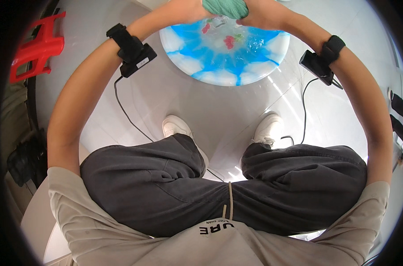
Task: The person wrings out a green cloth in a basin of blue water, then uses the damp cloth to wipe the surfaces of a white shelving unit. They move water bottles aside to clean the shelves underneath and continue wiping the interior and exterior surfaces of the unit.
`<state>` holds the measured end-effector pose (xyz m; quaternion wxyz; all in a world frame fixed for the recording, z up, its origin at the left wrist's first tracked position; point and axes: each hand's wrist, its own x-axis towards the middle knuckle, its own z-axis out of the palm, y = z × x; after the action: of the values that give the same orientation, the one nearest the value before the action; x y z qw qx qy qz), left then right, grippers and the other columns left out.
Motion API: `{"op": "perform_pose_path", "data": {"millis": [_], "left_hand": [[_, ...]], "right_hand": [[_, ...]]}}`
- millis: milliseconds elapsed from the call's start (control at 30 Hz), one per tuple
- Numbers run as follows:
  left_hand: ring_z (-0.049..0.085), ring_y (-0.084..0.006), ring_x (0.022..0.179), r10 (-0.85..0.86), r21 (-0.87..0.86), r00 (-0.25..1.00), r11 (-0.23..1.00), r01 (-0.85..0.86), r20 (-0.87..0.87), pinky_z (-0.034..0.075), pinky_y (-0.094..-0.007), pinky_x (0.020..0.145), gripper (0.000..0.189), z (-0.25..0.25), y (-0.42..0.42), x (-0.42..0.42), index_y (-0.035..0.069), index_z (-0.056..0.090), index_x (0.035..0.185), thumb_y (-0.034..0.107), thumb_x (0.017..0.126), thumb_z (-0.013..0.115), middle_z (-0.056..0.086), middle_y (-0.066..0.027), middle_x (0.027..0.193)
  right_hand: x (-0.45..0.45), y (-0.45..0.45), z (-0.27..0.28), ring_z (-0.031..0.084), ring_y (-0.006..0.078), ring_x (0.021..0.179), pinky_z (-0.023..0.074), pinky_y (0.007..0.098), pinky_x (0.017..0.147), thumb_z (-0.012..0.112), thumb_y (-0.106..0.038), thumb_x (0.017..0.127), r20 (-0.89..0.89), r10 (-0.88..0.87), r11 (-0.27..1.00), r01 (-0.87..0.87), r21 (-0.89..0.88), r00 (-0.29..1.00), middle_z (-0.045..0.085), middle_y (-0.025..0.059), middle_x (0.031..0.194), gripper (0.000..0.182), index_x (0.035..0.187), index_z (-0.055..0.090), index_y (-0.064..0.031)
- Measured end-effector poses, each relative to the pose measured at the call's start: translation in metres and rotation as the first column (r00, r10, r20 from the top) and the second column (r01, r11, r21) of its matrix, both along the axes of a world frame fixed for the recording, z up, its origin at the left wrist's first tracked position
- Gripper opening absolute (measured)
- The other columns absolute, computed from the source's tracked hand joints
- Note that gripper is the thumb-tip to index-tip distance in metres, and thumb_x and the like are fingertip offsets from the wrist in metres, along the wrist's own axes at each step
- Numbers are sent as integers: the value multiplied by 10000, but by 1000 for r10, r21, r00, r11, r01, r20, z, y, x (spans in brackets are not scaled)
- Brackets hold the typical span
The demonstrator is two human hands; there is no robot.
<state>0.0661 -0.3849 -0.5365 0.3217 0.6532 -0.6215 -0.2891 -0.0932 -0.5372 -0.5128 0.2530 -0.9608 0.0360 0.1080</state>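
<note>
Both hands meet at the top edge of the view around a wet-looking green cloth, bunched between them. My left hand grips its left end, and my right hand grips its right end; the upper parts of both are cut off by the picture's edge. Below the cloth is a round blue and white basin on the floor, with red flower and green leaf prints. Water appears to lie in it, and its far side is out of view.
A red plastic stool lies at the far left. My two white shoes rest on the grey tiled floor on the near side of the basin. Black cables hang from devices strapped to both forearms. Dark objects stand at the right rim.
</note>
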Motion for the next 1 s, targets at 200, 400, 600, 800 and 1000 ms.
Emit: {"op": "perform_pose_path", "data": {"millis": [200,400,600,800,1000], "left_hand": [[368,-22,426,397,641,665,751,161,-633,205,-161,353,167,6,21,-30,60,512,912,161,845,627,428,29,578],[280,-32,373,533,545,165,711,444,-830,172,-177,330,189,27,27,-16,53,460,996,49,820,527,334,46,548],[304,-34,392,486,628,422,709,321,-765,182,-198,338,192,28,18,-39,92,458,963,85,818,585,349,51,557],[651,-258,784,105,178,985,981,-80,-134,507,-352,710,287,21,-5,-3,12,637,981,118,723,704,667,-157,846],[579,-332,792,104,-398,962,917,5,253,475,-379,712,273,24,4,9,8,575,912,101,693,709,566,-163,853]], "right_hand": [[4,2,10,630,415,765,497,491,679,584,-114,756,39,59,949,-44,-311,998,641,220,777,293,1045,559,-73],[16,-6,25,625,395,724,482,486,622,563,-73,760,191,173,929,-96,-357,966,617,183,733,256,1004,489,-89],[9,-15,28,617,407,762,481,487,645,585,-106,759,107,187,961,-160,-225,976,624,190,789,251,989,488,-88],[-1,-21,47,592,210,983,462,365,863,610,-215,824,-181,-14,985,45,168,983,641,140,1049,392,1139,547,8],[-9,-30,38,588,209,1047,436,326,967,584,-193,852,-544,125,283,496,821,830,627,143,1159,416,1179,564,65]]}}
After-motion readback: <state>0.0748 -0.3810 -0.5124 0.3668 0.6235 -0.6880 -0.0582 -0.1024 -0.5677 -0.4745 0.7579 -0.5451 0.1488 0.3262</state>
